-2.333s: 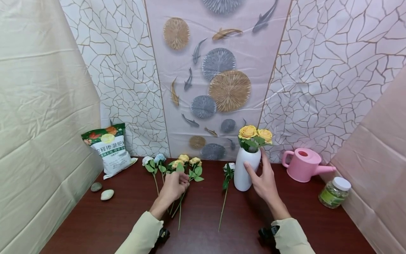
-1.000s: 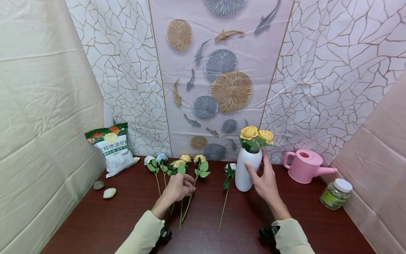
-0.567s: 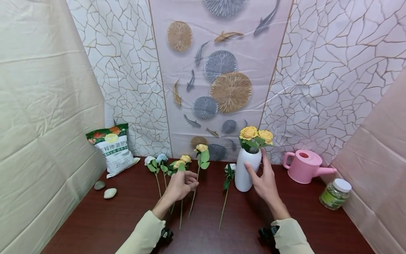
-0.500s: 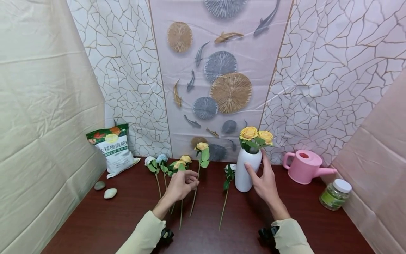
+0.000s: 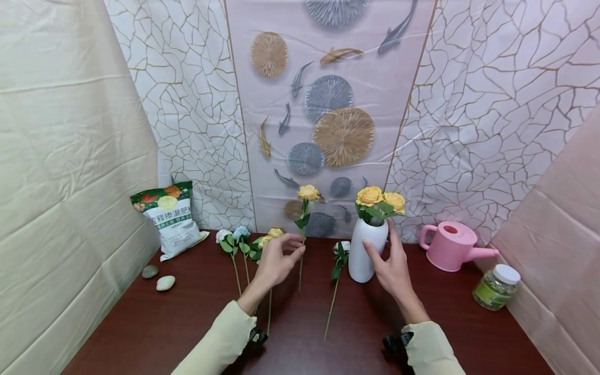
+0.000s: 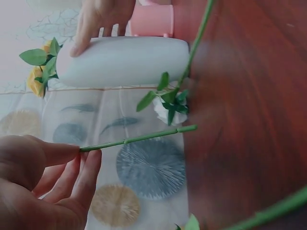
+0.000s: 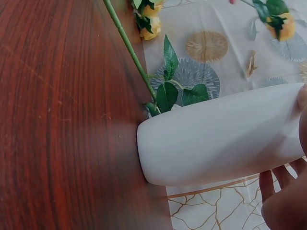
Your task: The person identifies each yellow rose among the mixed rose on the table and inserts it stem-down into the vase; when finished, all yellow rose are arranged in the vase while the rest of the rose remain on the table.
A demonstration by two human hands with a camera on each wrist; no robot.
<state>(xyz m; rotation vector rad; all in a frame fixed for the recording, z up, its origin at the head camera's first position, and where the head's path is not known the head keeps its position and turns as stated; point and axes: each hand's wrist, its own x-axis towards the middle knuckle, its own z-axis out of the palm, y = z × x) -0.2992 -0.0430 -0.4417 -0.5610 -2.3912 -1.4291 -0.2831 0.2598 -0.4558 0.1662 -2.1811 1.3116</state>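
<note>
My left hand [image 5: 277, 262] pinches the green stem of a yellow rose [image 5: 308, 192] between thumb and fingers. The rose is upright, raised off the table, with its cut end pointing down. In the left wrist view the bare lower stem [image 6: 139, 138] sticks out past the fingertips. A white vase [image 5: 364, 253] stands to the right, holding two yellow roses [image 5: 369, 196]. My right hand [image 5: 395, 271] grips the vase from its right side, thumb in front. A white rose [image 5: 340, 250] lies on the table just left of the vase.
White and blue roses [image 5: 241, 233] and other yellow ones [image 5: 271, 235] lie at left. Beyond them are a fertilizer bag [image 5: 174, 224] and two stones [image 5: 165, 283]. At right stand a pink watering can [image 5: 449, 247] and a lidded jar [image 5: 497, 286].
My left hand has picked one yellow rose out of the bunch, lifted it upright and carried it rightward. My right hand stays on the vase.
</note>
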